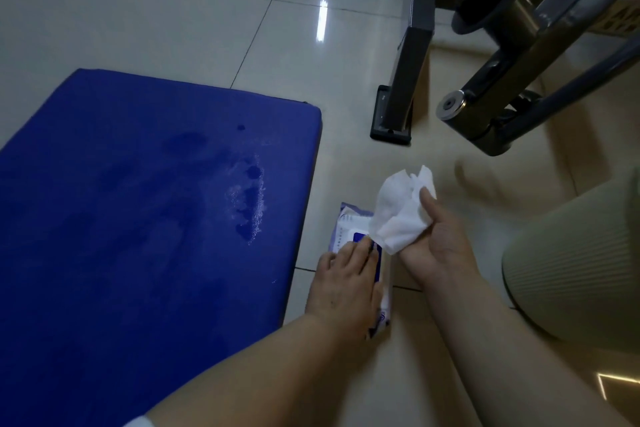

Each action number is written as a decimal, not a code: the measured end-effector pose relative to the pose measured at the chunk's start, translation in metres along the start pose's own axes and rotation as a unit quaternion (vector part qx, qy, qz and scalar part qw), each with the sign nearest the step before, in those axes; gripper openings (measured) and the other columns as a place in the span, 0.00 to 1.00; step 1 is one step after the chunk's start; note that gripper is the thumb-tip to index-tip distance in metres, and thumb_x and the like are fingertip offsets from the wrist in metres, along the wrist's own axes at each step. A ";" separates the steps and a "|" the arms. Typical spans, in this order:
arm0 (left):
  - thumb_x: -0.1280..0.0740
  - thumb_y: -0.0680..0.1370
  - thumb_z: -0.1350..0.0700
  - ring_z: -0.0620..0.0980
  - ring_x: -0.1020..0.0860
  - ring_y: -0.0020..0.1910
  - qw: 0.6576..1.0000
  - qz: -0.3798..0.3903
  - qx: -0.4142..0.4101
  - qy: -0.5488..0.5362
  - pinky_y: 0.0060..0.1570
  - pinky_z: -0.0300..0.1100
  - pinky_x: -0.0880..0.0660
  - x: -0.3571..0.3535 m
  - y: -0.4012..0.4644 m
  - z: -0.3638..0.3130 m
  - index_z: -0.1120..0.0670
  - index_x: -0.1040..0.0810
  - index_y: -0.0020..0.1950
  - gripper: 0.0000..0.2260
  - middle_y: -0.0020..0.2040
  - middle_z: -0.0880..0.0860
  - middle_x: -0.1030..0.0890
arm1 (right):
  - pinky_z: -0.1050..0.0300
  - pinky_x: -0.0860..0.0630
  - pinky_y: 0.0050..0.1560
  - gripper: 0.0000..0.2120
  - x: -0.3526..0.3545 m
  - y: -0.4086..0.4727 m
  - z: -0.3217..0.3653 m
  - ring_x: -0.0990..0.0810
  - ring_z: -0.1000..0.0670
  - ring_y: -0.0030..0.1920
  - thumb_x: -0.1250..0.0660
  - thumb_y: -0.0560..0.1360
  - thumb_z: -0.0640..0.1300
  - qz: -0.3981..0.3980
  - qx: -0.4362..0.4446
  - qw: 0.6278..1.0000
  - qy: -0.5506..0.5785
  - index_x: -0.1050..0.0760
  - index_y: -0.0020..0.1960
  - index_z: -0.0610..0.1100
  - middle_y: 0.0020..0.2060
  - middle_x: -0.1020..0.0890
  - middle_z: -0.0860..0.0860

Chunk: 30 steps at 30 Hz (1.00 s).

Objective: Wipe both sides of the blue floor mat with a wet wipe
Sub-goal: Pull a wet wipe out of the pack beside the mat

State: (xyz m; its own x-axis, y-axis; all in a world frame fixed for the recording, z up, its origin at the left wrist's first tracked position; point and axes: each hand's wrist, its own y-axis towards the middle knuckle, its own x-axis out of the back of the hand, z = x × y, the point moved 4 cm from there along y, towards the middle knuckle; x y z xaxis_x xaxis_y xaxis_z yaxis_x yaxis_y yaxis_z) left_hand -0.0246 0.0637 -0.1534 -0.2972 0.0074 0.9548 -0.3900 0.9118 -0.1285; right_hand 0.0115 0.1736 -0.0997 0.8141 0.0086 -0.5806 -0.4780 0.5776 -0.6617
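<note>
The blue floor mat (pixel 131 218) lies flat on the tiled floor (pixel 173 10), with wet patches near its right edge. Just beside that edge, the left hand (pixel 343 284) presses the wipes pack (pixel 363 253) with straight fingers. The right hand (pixel 436 239) grips a crumpled wet wipe (pixel 398 211).

Left hand (pixel 346 282) flat, palm down; right hand (pixel 438 239) palm-up, fingers curled.

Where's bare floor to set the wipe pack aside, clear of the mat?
Bare tile lies beyond the blue mat, left of the dark metal frame foot, and between the pack and that foot. It is crowded around the pack, where the left hand presses it and the right hand holds a wipe.
</note>
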 end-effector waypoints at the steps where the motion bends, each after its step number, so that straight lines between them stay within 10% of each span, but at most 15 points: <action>1: 0.49 0.81 0.48 0.53 0.42 0.74 0.999 0.037 -0.022 0.025 0.70 0.52 0.43 -0.007 -0.001 0.002 0.55 0.41 0.77 0.25 0.77 0.53 0.42 | 0.43 0.26 0.49 0.14 0.001 0.001 0.000 0.22 0.42 0.49 0.37 0.78 0.40 -0.008 -0.001 1.000 -0.010 0.28 0.62 0.41 0.50 0.21 0.41; 6: 0.50 0.84 0.48 0.51 0.61 0.77 0.992 0.106 -0.027 0.060 0.72 0.52 0.59 -0.013 -0.006 0.005 0.54 0.63 0.78 0.29 0.79 0.50 0.63 | 0.44 0.27 0.44 0.20 -0.001 0.005 0.005 0.23 0.41 0.51 0.43 0.79 0.37 -0.008 0.003 1.000 0.015 0.33 0.70 0.42 0.56 0.23 0.40; 11: 0.49 0.81 0.47 0.52 0.43 0.73 0.997 0.072 -0.033 0.003 0.68 0.51 0.45 0.001 0.005 0.007 0.52 0.42 0.76 0.24 0.75 0.52 0.41 | 0.40 0.22 0.43 0.24 -0.014 -0.004 0.001 0.17 0.39 0.43 0.31 0.60 0.39 0.062 -0.045 0.995 0.063 0.21 0.56 0.39 0.47 0.17 0.39; 14: 0.44 0.79 0.50 0.53 0.30 0.58 0.998 0.011 0.022 -0.064 0.57 0.47 0.35 0.036 0.016 0.020 0.52 0.27 0.63 0.16 0.60 0.53 0.29 | 0.40 0.22 0.50 0.17 -0.032 -0.018 -0.006 0.16 0.40 0.47 0.33 0.68 0.44 0.043 -0.029 0.998 0.029 0.20 0.56 0.41 0.49 0.17 0.40; 22: 0.40 0.79 0.57 0.55 0.37 0.72 0.967 -0.044 0.209 -0.140 0.65 0.50 0.38 0.164 -0.029 0.044 0.51 0.33 0.72 0.20 0.77 0.53 0.42 | 0.42 0.26 0.57 0.14 -0.115 -0.106 0.006 0.22 0.39 0.52 0.38 0.77 0.37 -0.042 -0.113 0.985 -0.126 0.28 0.61 0.36 0.52 0.21 0.37; 26: 0.41 0.79 0.60 0.55 0.34 0.69 0.929 -0.042 0.300 -0.211 0.61 0.49 0.34 0.232 -0.101 0.056 0.52 0.32 0.72 0.20 0.74 0.53 0.37 | 0.45 0.26 0.59 0.12 -0.168 -0.187 0.011 0.20 0.40 0.50 0.44 0.80 0.37 0.027 -0.159 0.983 -0.092 0.27 0.59 0.36 0.52 0.20 0.38; 30: 0.43 0.80 0.59 0.54 0.28 0.64 0.822 -0.020 0.457 -0.339 0.59 0.46 0.29 0.285 -0.220 0.065 0.53 0.30 0.71 0.18 0.69 0.53 0.29 | 0.48 0.18 0.35 0.16 -0.216 -0.289 -0.019 0.18 0.43 0.46 0.46 0.81 0.39 0.057 -0.220 0.960 -0.164 0.31 0.67 0.38 0.59 0.22 0.39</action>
State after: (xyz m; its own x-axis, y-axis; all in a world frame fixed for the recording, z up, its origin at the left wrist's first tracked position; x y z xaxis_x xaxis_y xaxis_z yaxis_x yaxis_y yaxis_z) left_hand -0.0798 -0.1612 0.1292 -0.5650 -0.5272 0.6347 -0.8112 0.2140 -0.5443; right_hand -0.0323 -0.0112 0.2078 0.7732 0.3501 -0.5287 -0.6050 0.1575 -0.7805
